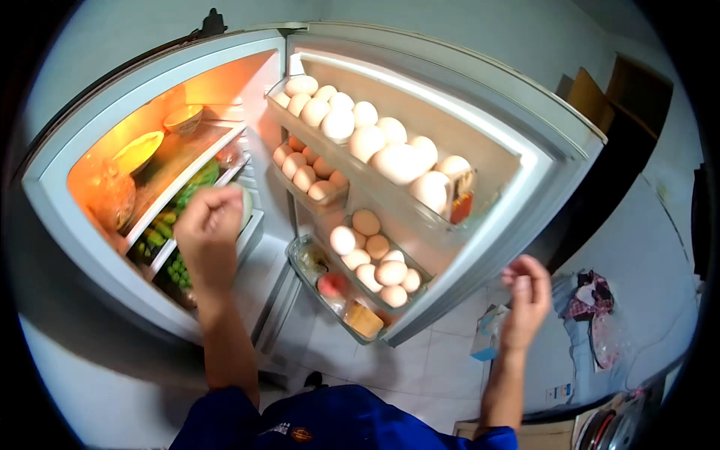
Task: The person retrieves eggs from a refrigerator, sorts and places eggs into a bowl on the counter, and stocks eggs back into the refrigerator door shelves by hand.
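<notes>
My left hand (209, 232) is raised in front of the refrigerator's lit inside, its fingers curled closed. A pale rounded thing (247, 207) shows just beside its fingertips; I cannot tell whether the hand holds it. On the right, my right hand (528, 296) hangs in the air by the outer edge of the open refrigerator door (559, 176), fingers loosely bent and apart, holding nothing. The top door shelf carries a row of pale eggs (367, 141). Brown eggs (305, 176) fill a smaller bin below, and more eggs (377, 251) lie in the lower door shelf.
Inside stand a yellow bowl (139, 153), another bowl (183, 118) and green vegetables (178, 271) on lower levels. The bottom door bin (301, 264) holds bagged food. A blue-and-white box (487, 334) stands right of the door, with patterned cloth (591, 295) farther right.
</notes>
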{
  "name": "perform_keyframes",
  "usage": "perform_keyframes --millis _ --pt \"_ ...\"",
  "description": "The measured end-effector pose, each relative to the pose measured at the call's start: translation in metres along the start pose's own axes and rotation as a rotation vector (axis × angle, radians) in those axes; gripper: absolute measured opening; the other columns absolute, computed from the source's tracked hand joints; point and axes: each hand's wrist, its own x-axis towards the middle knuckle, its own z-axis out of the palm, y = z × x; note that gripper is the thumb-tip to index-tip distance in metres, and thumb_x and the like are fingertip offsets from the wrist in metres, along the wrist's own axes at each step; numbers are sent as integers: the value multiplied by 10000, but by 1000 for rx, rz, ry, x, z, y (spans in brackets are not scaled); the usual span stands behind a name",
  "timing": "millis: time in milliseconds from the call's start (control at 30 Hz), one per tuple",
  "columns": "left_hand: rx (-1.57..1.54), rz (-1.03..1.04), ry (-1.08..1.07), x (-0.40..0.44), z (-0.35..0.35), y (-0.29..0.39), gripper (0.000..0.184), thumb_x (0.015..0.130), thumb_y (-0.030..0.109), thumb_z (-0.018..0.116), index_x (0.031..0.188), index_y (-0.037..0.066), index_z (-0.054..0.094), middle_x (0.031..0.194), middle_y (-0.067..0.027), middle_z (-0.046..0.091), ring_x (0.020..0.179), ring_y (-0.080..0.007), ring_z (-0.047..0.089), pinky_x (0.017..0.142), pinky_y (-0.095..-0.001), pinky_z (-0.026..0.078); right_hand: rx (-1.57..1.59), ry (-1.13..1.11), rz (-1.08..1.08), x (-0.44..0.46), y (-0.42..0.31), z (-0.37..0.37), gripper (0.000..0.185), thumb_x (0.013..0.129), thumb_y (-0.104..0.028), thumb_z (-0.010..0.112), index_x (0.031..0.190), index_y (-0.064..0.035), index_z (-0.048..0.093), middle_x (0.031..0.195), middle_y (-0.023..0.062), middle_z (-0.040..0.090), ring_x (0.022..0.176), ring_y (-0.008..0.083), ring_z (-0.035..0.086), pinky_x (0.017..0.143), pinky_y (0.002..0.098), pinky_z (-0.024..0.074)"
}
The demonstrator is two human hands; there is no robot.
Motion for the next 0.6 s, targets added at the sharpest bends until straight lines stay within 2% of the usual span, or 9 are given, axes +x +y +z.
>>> perform_keyframes --millis 67,100,133,200,267,300,333,467,600 --pt "105 55 -77 -47 -11 -11 86 808 -44 625 859 20 651 831 -30 623 725 -79 552 623 -202 430 134 -100 173 -27 43 3 420 920 -143 594 1276 50 485 1187 135 562 1088 206 546 972 323 436" --pt "100 -24 -114 -68 -16 -6 97 799 -51 623 853 23 652 834 -39 627 728 -89 563 623 -209 438 138 -139 230 -38 51 7 538 907 -196 623 1337 56 420 1259 159 526 1156 227 513 1016 354 392" --pt "92 -107 -147 -89 -21 -1 108 789 -58 620 847 27 653 837 -49 630 732 -100 574 623 -217 445 203 -184 176 -46 59 12 658 893 -235 645 1393 57 334 1329 181 472 1228 253 462 1047 380 353" --pt "204 -302 -199 -132 -37 3 115 770 -73 617 824 22 655 824 -50 623 727 -112 581 602 -223 453 245 -210 146 -54 64 16 703 897 -223 638 1425 58 269 1380 201 418 1266 271 427 1055 382 340" --pt "140 -401 -192 -173 -56 5 120 765 -73 615 811 27 662 822 -52 622 718 -114 583 598 -223 452 237 -236 136 -57 63 16 712 898 -209 632 1433 60 247 1392 209 402 1277 281 415 1062 387 330" --pt "120 -394 -233 -190 -67 13 101 795 -52 598 821 26 657 837 -39 619 716 -87 584 637 -227 473 217 -249 112 -58 62 16 721 900 -196 627 1441 62 225 1404 217 387 1289 291 404 1070 391 320" --pt "150 -413 -193 -206 -77 19 101 795 -52 598 821 26 657 837 -39 619 716 -87 584 637 -227 473 214 -235 173 -62 58 17 667 912 -129 588 1443 64 234 1432 189 372 1331 271 357 1105 373 251" --pt "203 -499 -280 -267 -119 36 94 788 -24 618 844 31 669 848 -60 634 721 -124 614 625 -242 489 216 -248 98 -67 56 21 718 897 -104 611 1455 55 189 1464 213 303 1321 292 355 1094 387 277" --pt "306 -572 -374 -307 -145 58 92 780 4 622 836 40 685 818 -79 645 685 -165 623 595 -262 503 190 -226 87 -76 49 24 686 904 -51 585 1460 44 195 1473 195 297 1322 279 352 1095 373 270"
